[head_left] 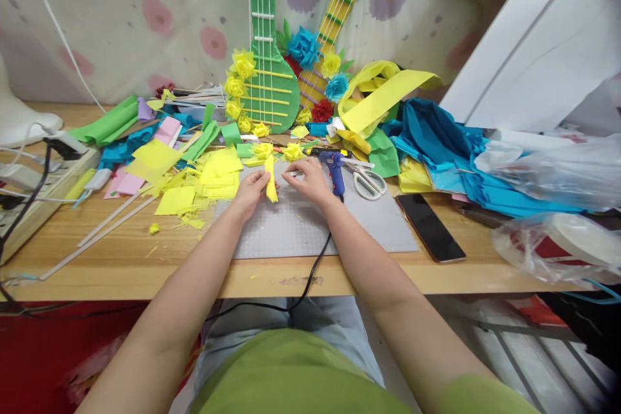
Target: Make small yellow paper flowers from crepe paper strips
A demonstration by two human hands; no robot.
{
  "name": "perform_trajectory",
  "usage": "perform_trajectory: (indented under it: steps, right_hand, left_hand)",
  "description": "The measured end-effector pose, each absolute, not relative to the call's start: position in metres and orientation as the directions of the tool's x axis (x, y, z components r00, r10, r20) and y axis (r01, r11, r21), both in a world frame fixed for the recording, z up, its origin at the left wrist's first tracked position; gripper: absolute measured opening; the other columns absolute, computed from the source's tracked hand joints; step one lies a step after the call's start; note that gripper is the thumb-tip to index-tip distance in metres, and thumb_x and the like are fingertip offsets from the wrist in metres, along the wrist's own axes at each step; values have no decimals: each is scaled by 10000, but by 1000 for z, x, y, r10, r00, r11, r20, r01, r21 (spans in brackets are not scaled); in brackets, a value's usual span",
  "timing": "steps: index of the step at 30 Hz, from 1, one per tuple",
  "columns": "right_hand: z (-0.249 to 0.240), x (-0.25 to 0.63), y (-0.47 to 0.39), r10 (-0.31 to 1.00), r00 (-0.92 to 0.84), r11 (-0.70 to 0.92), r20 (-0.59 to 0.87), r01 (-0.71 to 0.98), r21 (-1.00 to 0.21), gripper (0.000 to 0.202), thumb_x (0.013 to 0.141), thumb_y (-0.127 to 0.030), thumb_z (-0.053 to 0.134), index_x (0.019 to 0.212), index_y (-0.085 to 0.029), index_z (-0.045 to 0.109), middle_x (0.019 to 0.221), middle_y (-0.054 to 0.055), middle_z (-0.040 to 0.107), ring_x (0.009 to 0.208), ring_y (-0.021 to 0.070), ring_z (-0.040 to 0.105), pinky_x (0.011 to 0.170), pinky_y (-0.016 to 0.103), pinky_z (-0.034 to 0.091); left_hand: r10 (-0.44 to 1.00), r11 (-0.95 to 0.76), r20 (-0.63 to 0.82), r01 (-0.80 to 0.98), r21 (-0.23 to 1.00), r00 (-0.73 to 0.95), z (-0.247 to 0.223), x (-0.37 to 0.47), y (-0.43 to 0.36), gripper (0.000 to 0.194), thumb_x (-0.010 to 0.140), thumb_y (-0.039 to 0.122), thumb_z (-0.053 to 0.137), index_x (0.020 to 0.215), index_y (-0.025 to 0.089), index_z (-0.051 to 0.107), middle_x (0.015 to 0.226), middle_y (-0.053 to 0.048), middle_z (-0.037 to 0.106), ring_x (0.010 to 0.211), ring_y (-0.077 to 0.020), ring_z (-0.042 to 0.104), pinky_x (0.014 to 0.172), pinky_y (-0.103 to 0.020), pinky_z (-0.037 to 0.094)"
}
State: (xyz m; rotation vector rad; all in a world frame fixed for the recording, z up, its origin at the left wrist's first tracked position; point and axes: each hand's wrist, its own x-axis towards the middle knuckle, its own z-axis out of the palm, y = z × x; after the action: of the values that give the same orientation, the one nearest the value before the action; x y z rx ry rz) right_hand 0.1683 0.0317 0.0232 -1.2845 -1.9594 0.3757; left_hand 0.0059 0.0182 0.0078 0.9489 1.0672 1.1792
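Note:
My left hand (252, 193) pinches a narrow strip of yellow paper (270, 180), held upright above the grey cutting mat (310, 226). Just right of the strip, my right hand (307, 178) has its fingertips pressed together; whatever they may hold is too small to make out. Two yellow paper flowers (293, 152) lie behind my hands. The blue glue gun (334, 171) rests beside my right wrist, with scissors (369, 182) to its right. Yellow paper squares (220, 171) are heaped left of my left hand.
A green paper instrument (272, 90) and a yellow one (317, 71) lean on the wall. A phone (431, 228) lies at the right, near blue paper (436, 136). A power strip (48, 197) stands far left. The black cord (315, 265) hangs over the table's front edge.

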Motion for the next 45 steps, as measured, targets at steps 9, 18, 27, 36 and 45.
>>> perform_trajectory:
  steps: [9,18,27,36,45]
  right_hand:
    - [15,166,39,884,-334,466,327,584,-665,227,810,-332,493,898,-248,685,925,8,667,936,163,519,897,330,335]
    - [15,163,42,896,-337,396,289,312,-864,190,734,-336,550,710,-173,644,763,6,662,764,132,575,741,245,417]
    - [18,157,39,934,-299,276,196,255,-927,133,678,-308,575,653,-180,603,731,-10,643,753,131,575,734,245,424]
    - [18,153,38,930,-299,296,216,255,-921,157,672,-320,576,673,-169,618,750,-1,655,753,133,580,735,250,431]
    - [19,152,36,936,-292,280,199,270,-921,144,680,-311,573,666,-175,618,729,-13,646,728,126,575,717,241,426]
  left_hand:
    - [988,153,-140,-253,955,69,7,6,18,300,658,408,667,745,157,526,659,-5,608,617,-135,612,603,-279,494]
    - [983,179,-156,-310,934,97,11,8,15,262,679,354,670,737,143,525,622,12,586,576,-102,588,569,-244,507]
    - [981,192,-175,-325,926,81,14,11,14,259,685,339,677,724,137,521,591,18,581,526,-83,568,529,-219,499]
    - [980,192,-169,-301,934,100,11,11,15,298,656,375,694,737,138,533,578,24,570,515,-89,554,534,-243,503]
    - [990,132,-117,-263,956,73,2,9,20,369,630,378,699,827,194,448,625,40,579,573,-115,588,546,-267,509]
